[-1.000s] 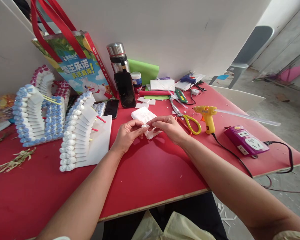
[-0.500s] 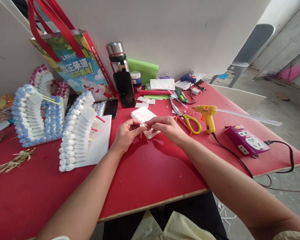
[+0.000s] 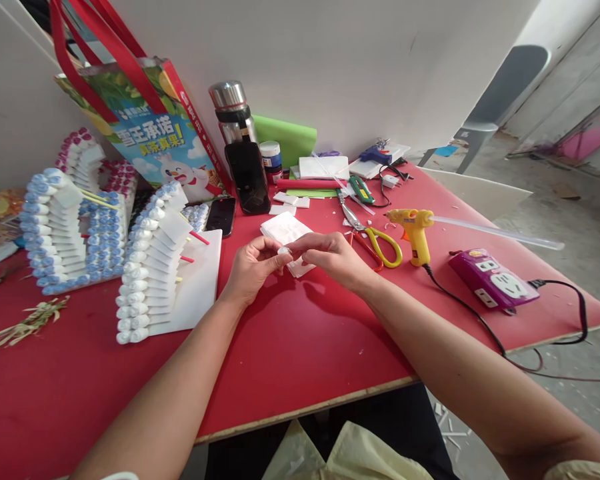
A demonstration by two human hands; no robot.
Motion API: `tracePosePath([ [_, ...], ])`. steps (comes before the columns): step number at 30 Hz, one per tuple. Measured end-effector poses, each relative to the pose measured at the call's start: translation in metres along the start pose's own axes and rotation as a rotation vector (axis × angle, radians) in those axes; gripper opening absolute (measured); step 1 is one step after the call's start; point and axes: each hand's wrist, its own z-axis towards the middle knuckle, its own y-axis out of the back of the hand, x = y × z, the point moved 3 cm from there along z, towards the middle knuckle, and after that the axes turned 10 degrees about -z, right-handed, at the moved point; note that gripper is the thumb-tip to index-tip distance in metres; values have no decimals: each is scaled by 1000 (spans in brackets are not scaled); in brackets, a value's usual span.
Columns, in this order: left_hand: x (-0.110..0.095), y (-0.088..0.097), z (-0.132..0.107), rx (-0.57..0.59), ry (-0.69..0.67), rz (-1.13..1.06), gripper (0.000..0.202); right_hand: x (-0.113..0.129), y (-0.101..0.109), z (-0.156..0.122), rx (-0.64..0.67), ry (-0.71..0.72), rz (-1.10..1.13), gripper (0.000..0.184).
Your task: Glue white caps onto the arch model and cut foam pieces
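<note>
My left hand (image 3: 254, 268) pinches a small white piece (image 3: 284, 251), perhaps crumpled tissue paper, between thumb and fingers. Closed at the same piece, my right hand (image 3: 336, 259) has its fingertips against its right side, and its thumb is bent in. Both hands are held just above the red tabletop. Under and behind them lies a stack of white paper sheets (image 3: 287, 230), partly covered by the fingers. Left of my hands stands a white board model (image 3: 153, 280) with rows of rolled white and blue-tipped pieces along its curved edge.
A yellow glue gun (image 3: 414, 233) stands right, its cord running to a purple power socket (image 3: 495, 279). Yellow-handled pliers (image 3: 384, 248) lie between it and my hands. Behind are a steel flask (image 3: 229, 110), phones (image 3: 221, 217) and a shopping bag (image 3: 155, 133). Another blue-and-white model (image 3: 55, 233) stands left.
Both hands stay over the paper stack with the small white piece between them. Only slight finger movement shows, and the view has shifted a little.
</note>
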Motion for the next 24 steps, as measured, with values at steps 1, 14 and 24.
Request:
tracePosePath([
  [1, 0, 0, 0, 2, -2, -1, 27, 1, 0, 0, 2, 7, -9, 37],
  [14, 1, 1, 0, 1, -14, 5, 33, 0, -5, -1, -43, 144, -187, 41],
  [24, 3, 2, 1, -23, -20, 2, 34, 3, -8, -4, -61, 199, -343, 42],
])
